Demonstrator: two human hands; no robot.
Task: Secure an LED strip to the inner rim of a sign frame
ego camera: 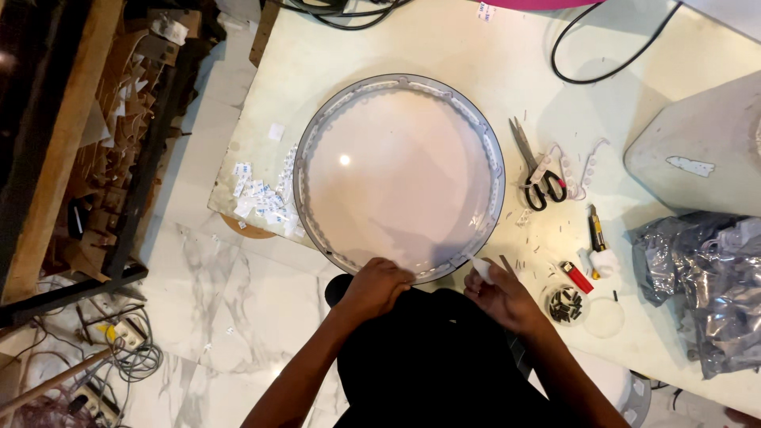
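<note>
On the pale table lies a big round lamp cover, white with a grey rim. At its near edge, the left hand curls over the rim, so its fingertips are hidden. Just right of the cover, the right hand pinches a small white piece, too tiny to make out. Scissors lie farther right.

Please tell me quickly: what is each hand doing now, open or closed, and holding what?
Left hand: closed, fingers curled on the near rim of the round lamp cover.
Right hand: closed, pinching a small white strip.
</note>
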